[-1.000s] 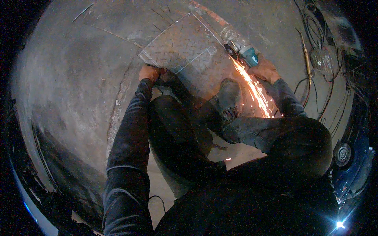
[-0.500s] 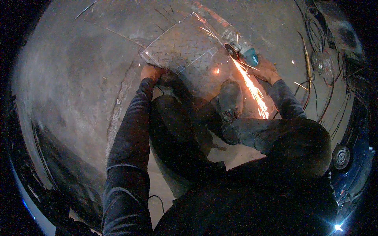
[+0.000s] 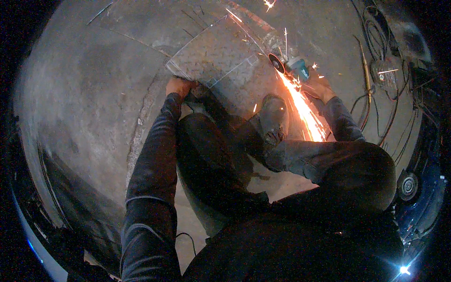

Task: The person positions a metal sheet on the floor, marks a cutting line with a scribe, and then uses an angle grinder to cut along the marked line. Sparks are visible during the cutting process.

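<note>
My right hand [image 3: 318, 85] is closed on a teal angle grinder [image 3: 299, 68], whose disc [image 3: 276, 63] sits at the right edge of a patterned steel plate [image 3: 221, 47] marked with pale lines. A bright stream of sparks [image 3: 303, 108] runs from the disc down toward my right leg. My left hand [image 3: 180, 86] is closed on the plate's lower-left edge, its fingertips partly hidden. My boot [image 3: 274, 120] rests on the plate's lower part, just left of the sparks. My legs in dark trousers are bent beneath me.
Looped hoses [image 3: 376, 28] and a brass-coloured torch [image 3: 366, 75] lie on the concrete floor [image 3: 94, 94] at right, near a metal object [image 3: 384, 75]. A dark blue machine with a wheel [image 3: 408, 185] stands at lower right. Thin rods [image 3: 99, 13] lie at the top left.
The spark stream has grown brighter and wider, and stray sparks now show above and right of the grinder. Both hands stay in nearly the same places.
</note>
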Motion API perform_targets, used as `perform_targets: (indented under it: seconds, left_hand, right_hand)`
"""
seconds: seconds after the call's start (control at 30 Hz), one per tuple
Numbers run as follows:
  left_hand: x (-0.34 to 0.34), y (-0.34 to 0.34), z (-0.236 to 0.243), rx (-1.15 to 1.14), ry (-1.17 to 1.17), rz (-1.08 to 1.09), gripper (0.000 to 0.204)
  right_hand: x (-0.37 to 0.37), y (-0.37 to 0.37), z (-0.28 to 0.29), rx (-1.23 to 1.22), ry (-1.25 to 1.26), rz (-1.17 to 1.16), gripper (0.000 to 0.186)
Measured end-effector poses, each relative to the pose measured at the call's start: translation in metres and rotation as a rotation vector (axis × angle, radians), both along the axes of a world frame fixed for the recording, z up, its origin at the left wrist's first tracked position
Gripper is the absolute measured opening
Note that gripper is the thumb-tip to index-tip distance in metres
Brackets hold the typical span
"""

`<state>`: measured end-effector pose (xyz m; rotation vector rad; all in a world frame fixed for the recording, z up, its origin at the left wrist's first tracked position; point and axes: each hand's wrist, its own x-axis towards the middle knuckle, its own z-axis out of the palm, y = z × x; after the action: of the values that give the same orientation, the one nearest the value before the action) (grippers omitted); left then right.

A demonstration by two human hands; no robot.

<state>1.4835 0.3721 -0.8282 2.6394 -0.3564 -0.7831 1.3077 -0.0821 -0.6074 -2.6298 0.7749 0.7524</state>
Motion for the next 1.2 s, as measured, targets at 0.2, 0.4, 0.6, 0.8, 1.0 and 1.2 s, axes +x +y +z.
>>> perform_targets:
  seconds: [0.2,0.4,0.6,0.8,1.0,1.2]
  left_hand:
    - [-0.003,-0.003,0.035,0.012,0.044,0.015,0.070]
    - [-0.004,-0.008,0.045,0.052,0.047,-0.003,0.073]
    - [0.001,-0.007,0.000,-0.022,0.051,0.063,0.076]
    - [0.022,0.032,-0.050,0.041,0.005,0.102,0.084]
    - [0.014,-0.009,-0.003,0.081,-0.015,-0.052,0.067]
    - [0.019,0.002,-0.004,-0.007,0.053,0.091,0.081]
  right_hand:
    - [0.014,-0.003,0.009,0.202,-0.011,0.142,0.098]
    - [0.020,0.012,0.014,0.132,-0.039,-0.014,0.095]
    - [0.031,0.008,0.020,0.147,0.017,0.004,0.096]
    - [0.054,0.019,0.015,0.114,-0.032,0.024,0.092]
    - [0.046,0.000,0.000,0.038,0.013,-0.006,0.091]
    - [0.054,0.005,-0.002,0.091,0.023,-0.017,0.089]
